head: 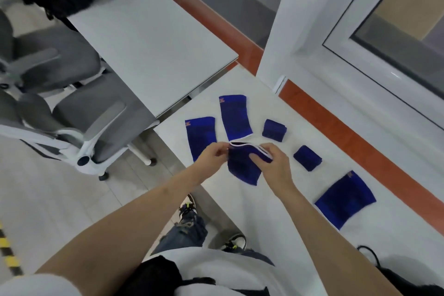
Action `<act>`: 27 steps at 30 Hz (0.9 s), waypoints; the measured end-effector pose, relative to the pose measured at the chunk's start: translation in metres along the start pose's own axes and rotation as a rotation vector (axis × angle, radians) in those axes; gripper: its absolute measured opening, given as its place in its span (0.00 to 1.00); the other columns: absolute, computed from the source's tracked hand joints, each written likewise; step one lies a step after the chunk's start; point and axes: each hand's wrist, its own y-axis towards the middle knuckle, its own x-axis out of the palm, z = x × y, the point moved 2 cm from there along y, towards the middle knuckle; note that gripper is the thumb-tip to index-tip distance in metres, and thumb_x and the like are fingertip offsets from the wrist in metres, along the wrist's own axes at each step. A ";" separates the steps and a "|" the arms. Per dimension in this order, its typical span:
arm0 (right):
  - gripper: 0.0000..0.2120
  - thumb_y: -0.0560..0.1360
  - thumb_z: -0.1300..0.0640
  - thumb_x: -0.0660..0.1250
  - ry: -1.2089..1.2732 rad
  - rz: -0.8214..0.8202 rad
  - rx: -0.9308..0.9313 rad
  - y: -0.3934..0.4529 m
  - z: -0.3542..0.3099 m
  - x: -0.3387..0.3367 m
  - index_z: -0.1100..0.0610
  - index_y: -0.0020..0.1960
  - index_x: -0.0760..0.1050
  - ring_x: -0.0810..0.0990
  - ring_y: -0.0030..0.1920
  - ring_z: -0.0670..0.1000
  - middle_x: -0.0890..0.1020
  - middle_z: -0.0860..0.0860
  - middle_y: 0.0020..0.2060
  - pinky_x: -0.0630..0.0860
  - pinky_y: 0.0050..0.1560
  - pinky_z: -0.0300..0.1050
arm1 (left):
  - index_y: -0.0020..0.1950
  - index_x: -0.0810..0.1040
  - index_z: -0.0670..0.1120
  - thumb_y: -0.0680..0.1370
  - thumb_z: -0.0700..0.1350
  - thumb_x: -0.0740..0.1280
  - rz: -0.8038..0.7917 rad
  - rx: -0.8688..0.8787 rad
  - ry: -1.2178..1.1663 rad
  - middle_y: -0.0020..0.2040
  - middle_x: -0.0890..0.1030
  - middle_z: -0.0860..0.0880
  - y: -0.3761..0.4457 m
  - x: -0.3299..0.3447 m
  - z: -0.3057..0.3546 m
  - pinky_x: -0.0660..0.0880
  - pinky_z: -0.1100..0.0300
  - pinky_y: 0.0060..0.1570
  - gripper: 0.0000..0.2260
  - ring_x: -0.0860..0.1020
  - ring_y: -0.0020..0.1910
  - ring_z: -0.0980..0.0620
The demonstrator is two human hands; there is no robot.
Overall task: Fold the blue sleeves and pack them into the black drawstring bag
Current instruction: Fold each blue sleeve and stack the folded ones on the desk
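Both hands, left (212, 155) and right (272, 163), pinched a blue sleeve (243, 168) by its white-edged opening above the table (276, 211); a slack grip risked undoing the fold

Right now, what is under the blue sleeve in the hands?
The white table shows around the held sleeve. Directly beneath it, the cloth and both hands, left, right, hide the surface.

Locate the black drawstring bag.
Head view: the black drawstring bag lies at the bottom right corner on the white table, beside the right forearm.
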 end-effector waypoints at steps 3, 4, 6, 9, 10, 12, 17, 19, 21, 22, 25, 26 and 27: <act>0.11 0.75 0.54 0.78 0.045 -0.029 -0.005 0.025 -0.030 0.018 0.46 0.52 0.78 0.83 0.47 0.45 0.83 0.41 0.44 0.79 0.44 0.37 | 0.51 0.83 0.54 0.81 0.40 0.68 -0.026 0.079 0.056 0.47 0.84 0.55 0.005 -0.028 -0.004 0.76 0.60 0.52 0.09 0.81 0.49 0.55; 0.11 0.75 0.53 0.78 0.057 -0.040 0.011 0.032 -0.038 0.026 0.47 0.53 0.77 0.83 0.47 0.45 0.84 0.42 0.45 0.80 0.46 0.37 | 0.53 0.84 0.52 0.81 0.41 0.68 -0.017 0.079 0.038 0.48 0.85 0.55 0.007 -0.037 -0.005 0.77 0.60 0.53 0.07 0.82 0.50 0.55; 0.13 0.75 0.52 0.78 0.117 -0.042 0.045 0.044 -0.046 0.041 0.47 0.54 0.77 0.85 0.48 0.46 0.85 0.43 0.46 0.82 0.48 0.41 | 0.55 0.83 0.49 0.82 0.40 0.67 0.020 0.059 -0.029 0.51 0.86 0.53 0.012 -0.055 -0.006 0.78 0.61 0.55 0.08 0.83 0.52 0.55; 0.13 0.76 0.54 0.77 0.240 -0.024 0.130 0.054 -0.047 0.065 0.50 0.57 0.77 0.86 0.50 0.48 0.86 0.46 0.50 0.85 0.50 0.47 | 0.55 0.80 0.43 0.83 0.38 0.64 0.021 -0.021 -0.251 0.49 0.85 0.48 0.018 -0.075 -0.011 0.81 0.58 0.49 0.05 0.84 0.49 0.50; 0.13 0.77 0.55 0.76 0.265 -0.033 0.159 0.055 -0.045 0.074 0.50 0.59 0.77 0.86 0.52 0.48 0.86 0.47 0.53 0.85 0.51 0.47 | 0.56 0.79 0.41 0.83 0.38 0.64 0.009 -0.063 -0.323 0.49 0.85 0.46 0.020 -0.080 -0.012 0.82 0.57 0.48 0.05 0.84 0.47 0.49; 0.14 0.78 0.56 0.74 0.259 -0.056 0.190 0.056 -0.040 0.091 0.52 0.62 0.76 0.85 0.55 0.48 0.85 0.48 0.56 0.85 0.55 0.48 | 0.58 0.77 0.39 0.84 0.40 0.64 -0.009 -0.139 -0.416 0.51 0.84 0.41 0.024 -0.090 -0.018 0.83 0.50 0.51 0.06 0.85 0.48 0.45; 0.06 0.83 0.57 0.67 0.117 -0.091 0.245 0.064 -0.030 0.122 0.48 0.58 0.76 0.84 0.53 0.48 0.85 0.46 0.52 0.83 0.55 0.50 | 0.56 0.78 0.46 0.85 0.43 0.62 0.005 -0.221 -0.515 0.49 0.85 0.46 0.038 -0.112 -0.031 0.82 0.50 0.45 0.05 0.84 0.44 0.50; 0.03 0.83 0.54 0.66 0.029 -0.079 0.248 0.067 -0.028 0.129 0.48 0.57 0.75 0.83 0.52 0.49 0.84 0.46 0.51 0.82 0.53 0.50 | 0.56 0.79 0.47 0.85 0.44 0.63 0.063 -0.264 -0.524 0.53 0.84 0.44 0.043 -0.116 -0.038 0.83 0.44 0.50 0.06 0.84 0.48 0.46; 0.03 0.83 0.53 0.66 -0.028 -0.066 0.262 0.075 -0.027 0.139 0.48 0.56 0.74 0.82 0.53 0.48 0.83 0.45 0.51 0.81 0.53 0.48 | 0.54 0.80 0.48 0.84 0.45 0.64 0.109 -0.317 -0.525 0.55 0.83 0.42 0.048 -0.121 -0.046 0.83 0.40 0.53 0.05 0.82 0.49 0.44; 0.02 0.83 0.53 0.66 -0.038 -0.064 0.266 0.078 -0.027 0.143 0.48 0.56 0.74 0.82 0.53 0.47 0.83 0.44 0.51 0.80 0.53 0.46 | 0.54 0.80 0.48 0.84 0.44 0.64 0.132 -0.337 -0.528 0.56 0.83 0.40 0.049 -0.122 -0.051 0.83 0.40 0.52 0.05 0.83 0.50 0.42; 0.02 0.84 0.54 0.65 -0.015 -0.064 0.295 0.088 -0.027 0.154 0.48 0.56 0.75 0.82 0.53 0.46 0.83 0.44 0.51 0.79 0.51 0.44 | 0.58 0.78 0.47 0.83 0.41 0.65 0.163 -0.362 -0.546 0.57 0.83 0.39 0.051 -0.123 -0.060 0.83 0.41 0.52 0.06 0.83 0.55 0.40; 0.02 0.84 0.55 0.65 -0.006 -0.066 0.304 0.092 -0.027 0.158 0.49 0.56 0.74 0.82 0.53 0.46 0.83 0.44 0.51 0.79 0.50 0.43 | 0.60 0.77 0.47 0.83 0.39 0.65 0.162 -0.365 -0.554 0.57 0.83 0.40 0.052 -0.123 -0.063 0.83 0.42 0.52 0.07 0.83 0.56 0.40; 0.02 0.84 0.55 0.65 -0.004 -0.072 0.314 0.097 -0.027 0.161 0.49 0.56 0.74 0.81 0.53 0.46 0.82 0.44 0.51 0.78 0.49 0.42 | 0.61 0.76 0.48 0.82 0.38 0.65 0.162 -0.370 -0.553 0.57 0.83 0.41 0.053 -0.123 -0.065 0.83 0.42 0.52 0.09 0.84 0.56 0.41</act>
